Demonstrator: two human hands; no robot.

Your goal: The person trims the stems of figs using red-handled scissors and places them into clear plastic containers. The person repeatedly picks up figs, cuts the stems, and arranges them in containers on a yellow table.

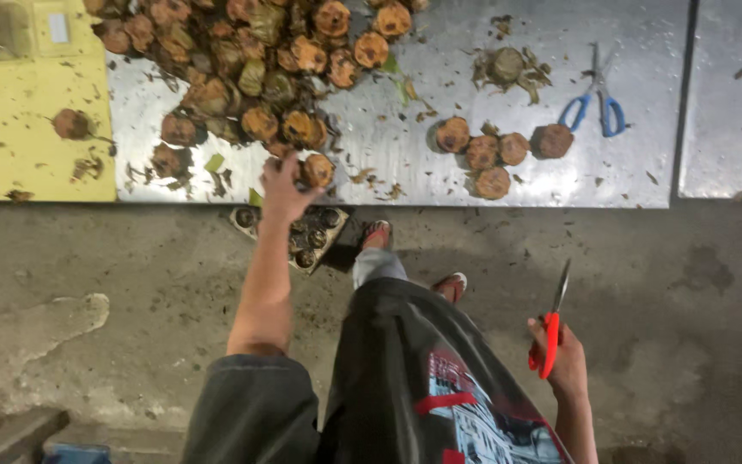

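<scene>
While the far left of the frame shows only a yellow surface flecked with scraps and one stray brown fruit, the work begins a little further right, where a big heap of brown round fruits fills the upper left of the metal bench. At the heap's lower edge the left hand reaches up from the centre-left, its fingers curled narrowly at the pile's edge, just beside a fruit; whether they have closed on one I cannot tell. Just under that hand, on the concrete floor, sits a small tray with dark round pieces in it. Right of centre on the bench lies a small separate cluster of five fruits, with a husked remnant above it and blue-handled scissors lying untouched at the upper right. At the lower right the right hand holds red-handled scissors, fingers through the loops, blades pointing up and together. Judging by the sizes of the groups, only a handful looks set apart and most of the heap remains to be handled.
</scene>
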